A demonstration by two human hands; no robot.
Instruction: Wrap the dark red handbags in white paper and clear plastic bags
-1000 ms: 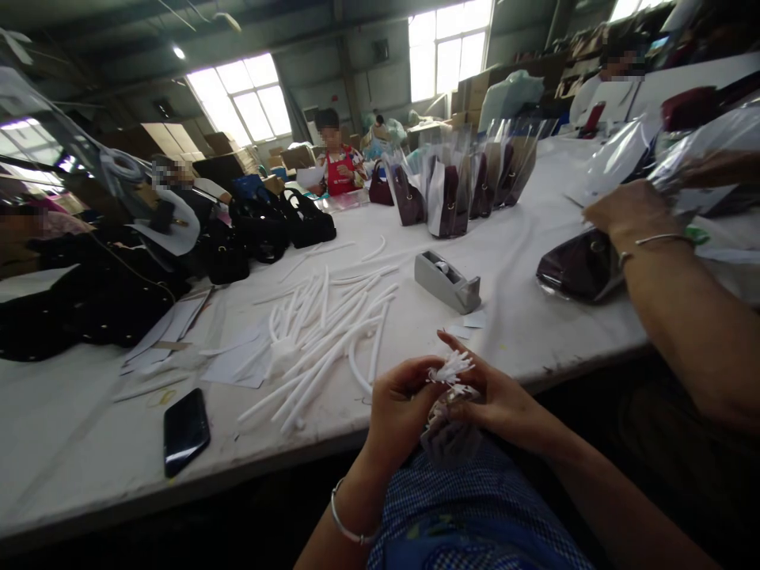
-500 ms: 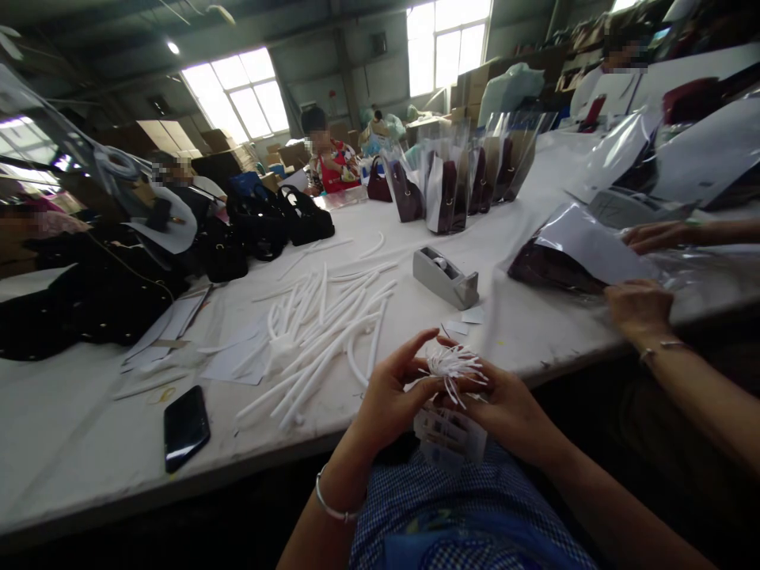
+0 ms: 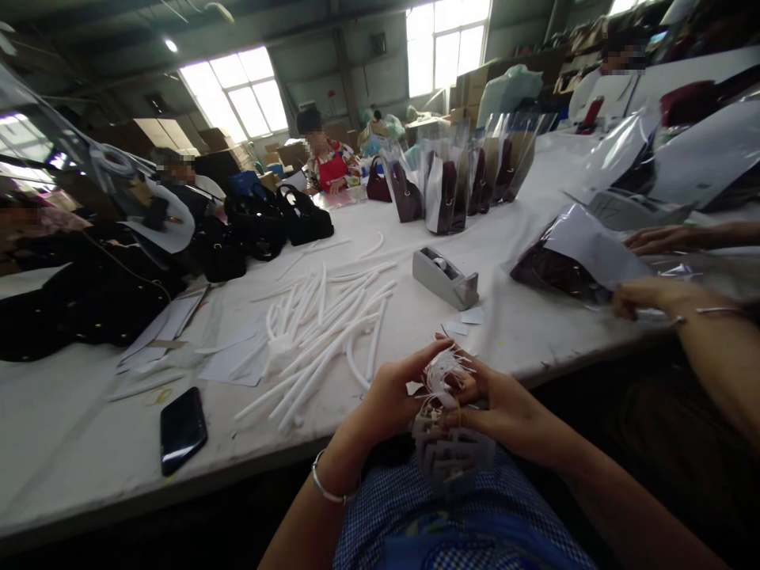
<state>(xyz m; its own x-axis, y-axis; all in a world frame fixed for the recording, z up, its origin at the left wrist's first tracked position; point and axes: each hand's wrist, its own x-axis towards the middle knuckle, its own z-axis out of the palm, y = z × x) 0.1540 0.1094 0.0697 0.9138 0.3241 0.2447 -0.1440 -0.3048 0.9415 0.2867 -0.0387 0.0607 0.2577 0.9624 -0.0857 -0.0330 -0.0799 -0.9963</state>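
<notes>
Between my two hands is a bundle of hang tags [image 3: 452, 453], its white strings [image 3: 444, 375] gathered in a loose tuft on top. My left hand [image 3: 395, 396] closes on the bundle from the left, thumb and fingers curled at the strings. From the other side my right hand [image 3: 502, 402] grips it just below the tuft. A thin yellow rubber band [image 3: 459, 412] shows by the right fingers. The pale tags dangle under my hands, above my blue checked clothing, and are slightly blurred.
White foam-like tubes [image 3: 332, 340] lie piled on the table [image 3: 77, 427], left of a grey tape dispenser [image 3: 445, 277]. A phone [image 3: 183, 431] rests near the edge. Black handbags [image 3: 305, 218] stand left. At right, a co-worker's hands [image 3: 659, 297] handle a plastic-wrapped bag [image 3: 558, 265].
My hands have turned the bundle, so the strings lean upright and more tags and the rubber band show. The co-worker's near hand has shifted right along the wrapped bag.
</notes>
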